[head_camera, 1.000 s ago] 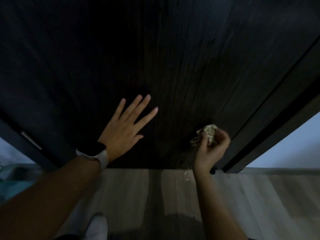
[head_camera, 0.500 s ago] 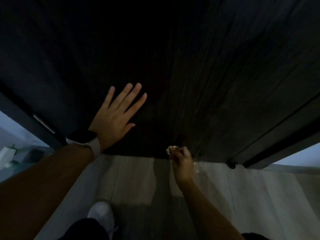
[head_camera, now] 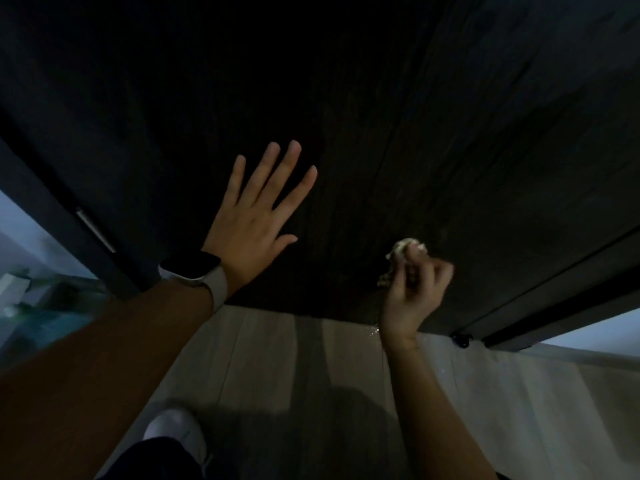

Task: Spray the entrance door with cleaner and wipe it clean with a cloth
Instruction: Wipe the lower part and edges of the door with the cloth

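Clutching cloth [head_camera: 405, 249], right hand [head_camera: 414, 296] seemingly touches door [head_camera: 415, 133]; left hand [head_camera: 252, 223] flat.

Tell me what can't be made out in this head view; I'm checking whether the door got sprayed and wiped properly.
- Head view: whether the door is wet or clean; too dark.
- The cloth: mostly hidden by the right hand gripping it.
- Spray bottle: none in view.
- Door's upper part: cut off by the top edge.
- Whether the left hand, fingers straight, touches the door: unclear from this angle.
- Clutter at far left: blurred.
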Action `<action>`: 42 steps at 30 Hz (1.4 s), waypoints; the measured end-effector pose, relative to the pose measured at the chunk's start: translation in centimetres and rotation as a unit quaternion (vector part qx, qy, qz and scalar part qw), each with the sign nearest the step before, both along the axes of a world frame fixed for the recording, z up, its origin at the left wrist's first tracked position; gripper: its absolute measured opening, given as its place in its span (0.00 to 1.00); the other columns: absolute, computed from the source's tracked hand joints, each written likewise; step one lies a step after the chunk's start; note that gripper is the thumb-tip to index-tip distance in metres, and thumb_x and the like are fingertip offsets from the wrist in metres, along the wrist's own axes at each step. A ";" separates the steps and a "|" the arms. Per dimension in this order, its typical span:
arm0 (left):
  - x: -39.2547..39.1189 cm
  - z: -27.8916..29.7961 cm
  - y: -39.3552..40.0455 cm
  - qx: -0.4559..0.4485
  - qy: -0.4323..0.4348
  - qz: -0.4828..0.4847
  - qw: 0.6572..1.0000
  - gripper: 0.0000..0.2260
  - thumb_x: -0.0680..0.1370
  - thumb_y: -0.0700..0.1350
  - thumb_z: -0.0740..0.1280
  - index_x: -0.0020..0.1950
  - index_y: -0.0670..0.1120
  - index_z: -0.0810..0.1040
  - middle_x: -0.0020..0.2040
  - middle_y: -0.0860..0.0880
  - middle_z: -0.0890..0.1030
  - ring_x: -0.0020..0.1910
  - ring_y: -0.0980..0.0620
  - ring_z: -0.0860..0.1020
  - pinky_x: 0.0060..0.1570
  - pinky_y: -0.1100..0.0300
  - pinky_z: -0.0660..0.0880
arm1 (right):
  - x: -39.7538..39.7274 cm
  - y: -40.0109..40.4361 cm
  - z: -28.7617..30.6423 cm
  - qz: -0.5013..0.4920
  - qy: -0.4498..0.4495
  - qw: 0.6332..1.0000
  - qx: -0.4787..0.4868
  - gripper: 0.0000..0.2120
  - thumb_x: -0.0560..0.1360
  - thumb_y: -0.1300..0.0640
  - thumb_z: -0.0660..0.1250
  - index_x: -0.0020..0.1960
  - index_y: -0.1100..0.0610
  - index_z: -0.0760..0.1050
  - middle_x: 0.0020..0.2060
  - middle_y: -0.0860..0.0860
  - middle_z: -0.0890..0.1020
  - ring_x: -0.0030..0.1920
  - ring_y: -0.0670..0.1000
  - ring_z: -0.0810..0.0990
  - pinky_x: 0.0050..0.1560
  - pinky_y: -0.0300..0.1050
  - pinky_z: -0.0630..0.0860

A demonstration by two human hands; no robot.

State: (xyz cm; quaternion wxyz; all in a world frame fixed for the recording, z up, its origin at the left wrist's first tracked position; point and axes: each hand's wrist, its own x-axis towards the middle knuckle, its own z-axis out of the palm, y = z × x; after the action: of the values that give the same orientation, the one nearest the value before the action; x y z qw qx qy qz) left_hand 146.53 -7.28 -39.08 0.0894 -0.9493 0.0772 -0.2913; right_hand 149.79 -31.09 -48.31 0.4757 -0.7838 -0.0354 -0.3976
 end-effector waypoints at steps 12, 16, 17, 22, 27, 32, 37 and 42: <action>1.2 -0.6 0.4 0.007 -0.007 0.001 1.000 0.54 0.70 0.57 0.73 0.77 0.55 0.32 0.77 0.50 0.30 0.74 0.49 0.27 0.72 0.47 0.28 | -1.7 3.8 -4.1 0.101 0.066 0.992 -0.042 0.11 0.75 0.62 0.65 0.55 0.59 0.81 0.50 0.51 0.73 0.50 0.45 0.74 0.49 0.39 0.75; 1.2 -0.9 0.2 -0.003 -0.021 -0.007 1.000 0.54 0.69 0.56 0.74 0.77 0.55 0.33 0.75 0.51 0.26 0.75 0.49 0.29 0.72 0.47 0.29 | 0.3 3.5 1.6 0.024 -0.089 0.993 0.078 0.09 0.73 0.67 0.70 0.53 0.62 0.81 0.50 0.53 0.72 0.53 0.41 0.73 0.55 0.39 0.76; 1.2 -0.9 0.2 -0.003 -0.023 -0.005 1.000 0.54 0.70 0.56 0.74 0.77 0.55 0.33 0.75 0.51 0.26 0.75 0.49 0.29 0.72 0.47 0.29 | 0.6 3.5 1.9 0.018 -0.099 0.991 0.086 0.09 0.74 0.67 0.70 0.53 0.62 0.81 0.50 0.51 0.71 0.52 0.43 0.74 0.55 0.40 0.77; 1.1 -1.0 0.2 -0.005 -0.030 -0.009 1.000 0.54 0.69 0.56 0.75 0.78 0.55 0.35 0.79 0.49 0.37 0.76 0.50 0.31 0.73 0.46 0.32 | -0.4 4.8 -2.7 0.086 -0.040 0.990 -0.105 0.11 0.75 0.65 0.65 0.56 0.58 0.78 0.47 0.50 0.71 0.45 0.45 0.71 0.47 0.33 0.68; 1.1 -1.0 0.0 -0.009 -0.042 -0.012 0.999 0.54 0.69 0.54 0.76 0.78 0.55 0.36 0.77 0.45 0.46 0.76 0.50 0.32 0.73 0.46 0.32 | -2.0 5.3 -6.3 0.217 0.111 0.943 -0.226 0.15 0.74 0.68 0.65 0.58 0.57 0.79 0.48 0.48 0.71 0.46 0.47 0.71 0.45 0.49 0.76; 1.1 -1.0 0.2 -0.008 -0.043 -0.011 0.999 0.54 0.68 0.54 0.76 0.78 0.54 0.37 0.78 0.45 0.45 0.76 0.50 0.32 0.73 0.46 0.33 | -0.4 4.9 -0.4 0.121 -0.027 0.972 -0.200 0.14 0.74 0.67 0.69 0.58 0.59 0.82 0.42 0.58 0.76 0.42 0.53 0.75 0.37 0.47 0.76; 1.1 -0.9 -0.1 -0.014 -0.034 -0.014 0.999 0.53 0.69 0.53 0.75 0.78 0.55 0.36 0.79 0.48 0.40 0.76 0.50 0.32 0.73 0.47 0.31 | 1.6 4.7 7.6 0.037 -0.166 0.982 -0.081 0.10 0.77 0.65 0.67 0.57 0.62 0.81 0.49 0.53 0.70 0.46 0.54 0.74 0.48 0.40 0.74; 1.0 -1.3 -0.5 -0.020 -0.048 -0.016 0.999 0.53 0.69 0.52 0.76 0.79 0.54 0.37 0.76 0.50 0.29 0.76 0.48 0.32 0.73 0.44 0.33 | 0.1 6.0 0.7 0.130 -0.073 0.978 -0.147 0.10 0.79 0.62 0.64 0.58 0.59 0.81 0.50 0.51 0.72 0.47 0.49 0.73 0.48 0.42 0.74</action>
State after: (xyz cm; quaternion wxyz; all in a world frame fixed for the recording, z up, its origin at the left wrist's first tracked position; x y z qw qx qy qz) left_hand 147.52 -7.81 -40.37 0.0692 -0.9347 0.0817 -0.3390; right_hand 149.87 -25.06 -47.61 0.3994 -0.8026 -0.2298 -0.3789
